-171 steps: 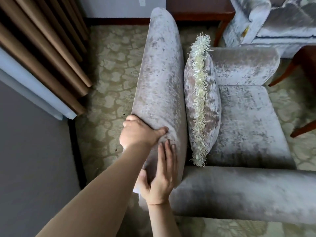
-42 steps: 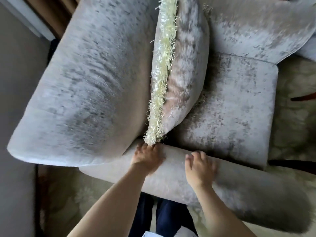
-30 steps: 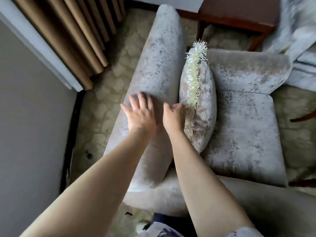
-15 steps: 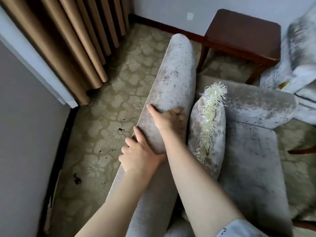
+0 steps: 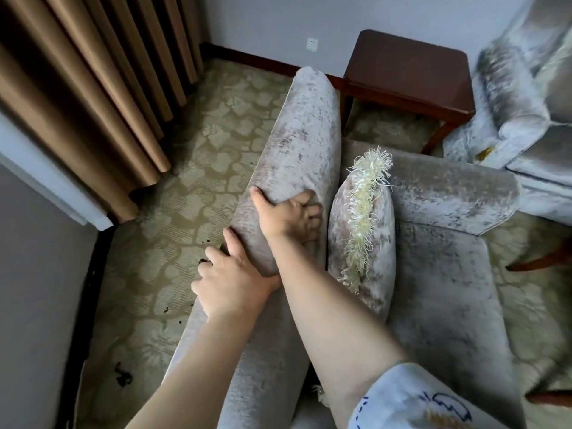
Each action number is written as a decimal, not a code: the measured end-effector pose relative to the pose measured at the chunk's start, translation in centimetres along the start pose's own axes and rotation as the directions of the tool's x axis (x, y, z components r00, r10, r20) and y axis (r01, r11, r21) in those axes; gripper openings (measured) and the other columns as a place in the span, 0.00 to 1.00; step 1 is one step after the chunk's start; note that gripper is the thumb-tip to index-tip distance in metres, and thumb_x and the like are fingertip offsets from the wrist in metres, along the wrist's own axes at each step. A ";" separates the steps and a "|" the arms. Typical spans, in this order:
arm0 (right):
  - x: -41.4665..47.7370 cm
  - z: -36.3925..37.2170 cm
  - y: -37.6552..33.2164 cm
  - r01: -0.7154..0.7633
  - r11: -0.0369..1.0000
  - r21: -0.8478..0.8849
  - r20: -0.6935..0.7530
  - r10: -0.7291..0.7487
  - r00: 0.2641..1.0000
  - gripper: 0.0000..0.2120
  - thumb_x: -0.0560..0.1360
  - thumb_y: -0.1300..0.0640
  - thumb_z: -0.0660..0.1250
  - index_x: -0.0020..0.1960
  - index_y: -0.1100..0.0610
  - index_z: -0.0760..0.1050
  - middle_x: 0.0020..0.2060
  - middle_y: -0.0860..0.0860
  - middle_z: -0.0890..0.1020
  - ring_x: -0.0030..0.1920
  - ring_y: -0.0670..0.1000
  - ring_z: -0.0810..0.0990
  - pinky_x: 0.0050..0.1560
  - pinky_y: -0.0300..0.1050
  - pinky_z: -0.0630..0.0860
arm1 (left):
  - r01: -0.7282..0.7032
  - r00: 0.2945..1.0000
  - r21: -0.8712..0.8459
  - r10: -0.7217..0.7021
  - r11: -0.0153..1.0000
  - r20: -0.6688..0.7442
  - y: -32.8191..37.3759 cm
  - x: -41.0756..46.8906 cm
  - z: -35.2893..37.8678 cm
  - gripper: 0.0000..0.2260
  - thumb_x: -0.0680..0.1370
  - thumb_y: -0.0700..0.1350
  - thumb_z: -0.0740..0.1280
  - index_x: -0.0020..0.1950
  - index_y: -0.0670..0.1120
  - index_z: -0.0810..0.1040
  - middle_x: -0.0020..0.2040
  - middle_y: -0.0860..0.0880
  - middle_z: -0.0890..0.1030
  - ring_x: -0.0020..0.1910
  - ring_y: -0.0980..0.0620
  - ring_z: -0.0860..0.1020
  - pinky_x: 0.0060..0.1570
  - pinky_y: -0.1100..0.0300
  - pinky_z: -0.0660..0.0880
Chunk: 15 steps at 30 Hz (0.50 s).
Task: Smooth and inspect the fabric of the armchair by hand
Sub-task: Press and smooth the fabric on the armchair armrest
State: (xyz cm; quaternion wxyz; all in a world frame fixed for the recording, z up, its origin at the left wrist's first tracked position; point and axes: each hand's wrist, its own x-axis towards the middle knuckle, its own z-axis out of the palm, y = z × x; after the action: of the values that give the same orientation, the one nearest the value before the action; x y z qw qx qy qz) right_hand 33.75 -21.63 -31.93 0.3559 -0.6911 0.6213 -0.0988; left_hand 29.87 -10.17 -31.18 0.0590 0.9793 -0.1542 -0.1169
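The grey crushed-velvet armchair (image 5: 442, 292) fills the middle and right of the head view, its tall backrest (image 5: 303, 131) running from the bottom up toward the far wall. My right hand (image 5: 288, 216) lies over the backrest's top with fingers spread, thumb on the outer side. My left hand (image 5: 230, 281) presses flat on the outer face of the backrest just below it, fingers apart. Neither hand holds anything. A matching cushion (image 5: 363, 239) with a cream fringe leans against the backrest's inner face.
Brown curtains (image 5: 93, 97) hang at the left above patterned carpet (image 5: 185, 193) with dark specks. A dark wooden side table (image 5: 408, 72) stands behind the chair. A second velvet armchair (image 5: 523, 113) sits at the far right.
Both hands have slid a little further along the backrest's top and outer side. My right hand has spread wider over the top. The view has shifted slightly.
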 end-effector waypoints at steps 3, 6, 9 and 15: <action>0.0 0.4 0.3 0.012 1.000 -0.009 -0.014 -0.012 1.000 0.62 0.54 0.21 0.61 0.75 0.59 0.49 0.70 0.66 0.59 0.68 0.67 0.61 0.66 0.67 0.58 | -0.014 0.999 0.019 0.015 1.000 -0.046 -0.2 -0.1 0.5 0.55 0.56 0.77 0.60 0.73 0.48 0.48 0.57 0.43 0.69 0.53 0.41 0.72 0.47 0.49 0.70; 0.0 0.8 0.6 0.026 1.000 -0.008 -0.029 -0.026 0.999 0.63 0.54 0.21 0.62 0.74 0.59 0.49 0.70 0.66 0.59 0.68 0.67 0.61 0.66 0.67 0.58 | -0.019 0.995 0.007 0.019 1.000 -0.098 -0.5 -0.4 1.0 0.52 0.58 0.77 0.53 0.73 0.47 0.51 0.55 0.42 0.70 0.51 0.40 0.73 0.45 0.50 0.70; 0.3 0.8 0.6 0.024 0.999 0.023 -0.061 -0.023 0.998 0.62 0.53 0.21 0.62 0.73 0.59 0.52 0.69 0.66 0.61 0.67 0.68 0.62 0.66 0.67 0.57 | -0.036 0.990 -0.005 0.035 0.999 -0.137 -0.2 -0.2 1.2 0.49 0.60 0.73 0.47 0.74 0.45 0.51 0.55 0.40 0.70 0.49 0.40 0.73 0.43 0.50 0.68; -0.1 1.0 1.1 0.029 0.998 0.055 -0.072 -0.025 0.997 0.61 0.54 0.21 0.61 0.74 0.59 0.52 0.69 0.65 0.63 0.68 0.67 0.63 0.66 0.66 0.58 | -0.056 0.988 0.002 0.055 0.998 -0.145 -0.5 -0.4 1.9 0.44 0.65 0.71 0.54 0.72 0.44 0.52 0.55 0.40 0.70 0.49 0.39 0.73 0.41 0.50 0.66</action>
State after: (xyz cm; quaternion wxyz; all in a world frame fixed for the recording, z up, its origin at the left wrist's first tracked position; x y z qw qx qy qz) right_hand 33.46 -21.09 -33.31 0.3512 -0.6853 0.6211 -0.1455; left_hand 29.19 -9.68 -33.02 0.0743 0.9805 -0.1766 -0.0437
